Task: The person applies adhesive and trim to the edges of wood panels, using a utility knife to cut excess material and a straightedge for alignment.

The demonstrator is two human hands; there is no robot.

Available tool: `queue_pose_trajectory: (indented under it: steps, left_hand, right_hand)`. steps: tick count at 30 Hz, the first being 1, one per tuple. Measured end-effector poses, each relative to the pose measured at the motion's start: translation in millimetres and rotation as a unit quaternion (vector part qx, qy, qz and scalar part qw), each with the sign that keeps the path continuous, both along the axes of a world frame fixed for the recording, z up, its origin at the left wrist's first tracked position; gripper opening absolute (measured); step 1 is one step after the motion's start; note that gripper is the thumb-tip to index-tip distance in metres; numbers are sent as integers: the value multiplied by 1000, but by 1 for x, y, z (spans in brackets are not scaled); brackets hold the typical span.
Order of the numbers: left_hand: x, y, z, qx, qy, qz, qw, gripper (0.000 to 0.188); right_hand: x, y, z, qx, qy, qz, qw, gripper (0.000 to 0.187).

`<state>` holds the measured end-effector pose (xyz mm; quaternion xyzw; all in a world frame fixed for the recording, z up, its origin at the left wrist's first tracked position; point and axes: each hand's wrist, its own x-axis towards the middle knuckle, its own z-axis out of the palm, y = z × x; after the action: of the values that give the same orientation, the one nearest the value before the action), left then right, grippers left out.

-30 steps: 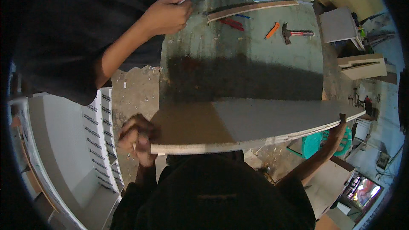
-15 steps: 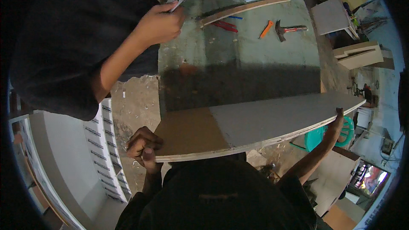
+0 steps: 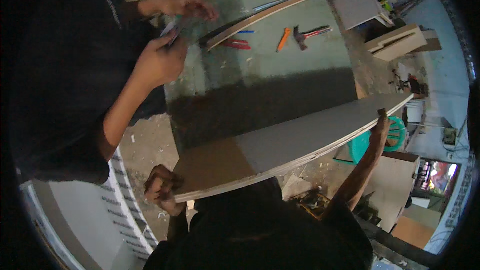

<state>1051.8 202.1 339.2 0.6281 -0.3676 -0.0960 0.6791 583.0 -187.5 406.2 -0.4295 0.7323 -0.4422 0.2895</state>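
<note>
Both hands are clamped on a long plywood board (image 3: 295,142): left hand (image 3: 161,195) has a closed grip on the near left end, right hand (image 3: 381,122) is wrapped over the far right edge. The board's held level, just off the near edge of the green worktop (image 3: 280,77). Looks like a carry-and-place step to me. The next bit wants both ends moving evenly, watching the co-worker's hands (image 3: 160,60) at the left corner, well short of the hammer (image 3: 307,34) and orange knife (image 3: 283,40) further back.
</note>
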Motion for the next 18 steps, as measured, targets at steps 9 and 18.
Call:
queue_pose_trajectory:
  steps: [9,18]
  left_hand:
    - [14,-15,1,-33,40,-51,997,34]
    - [29,-37,15,-55,6,-201,978,39]
  right_hand:
    - [-6,16,-12,-8,24,-24,999,74]
    - [59,65,-14,-51,-162,-38,985,70]
